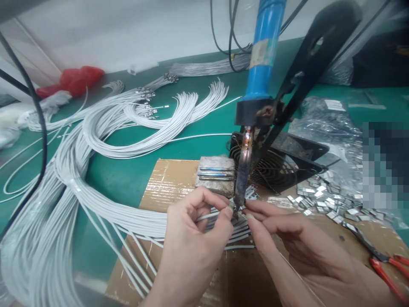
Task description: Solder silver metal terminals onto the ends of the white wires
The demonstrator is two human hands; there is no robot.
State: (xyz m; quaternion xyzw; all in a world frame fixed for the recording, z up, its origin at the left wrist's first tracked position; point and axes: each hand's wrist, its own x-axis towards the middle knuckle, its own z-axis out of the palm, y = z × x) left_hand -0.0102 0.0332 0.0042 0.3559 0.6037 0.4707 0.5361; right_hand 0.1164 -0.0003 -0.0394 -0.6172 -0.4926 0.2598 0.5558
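Left hand pinching slim white plastic-sheathed cable, end beside tip of blue-handled metal soldering iron; right hand pinching thin pale wire, right of iron; cable likely light, springy, smooth; best held by sheath, left of iron

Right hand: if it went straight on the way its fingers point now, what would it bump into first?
Probably the soldering iron's dark lower shaft, just beyond the fingertips of the right hand; the fingertips of the left hand lie past it. Depth is hard to judge in that crowded spot.
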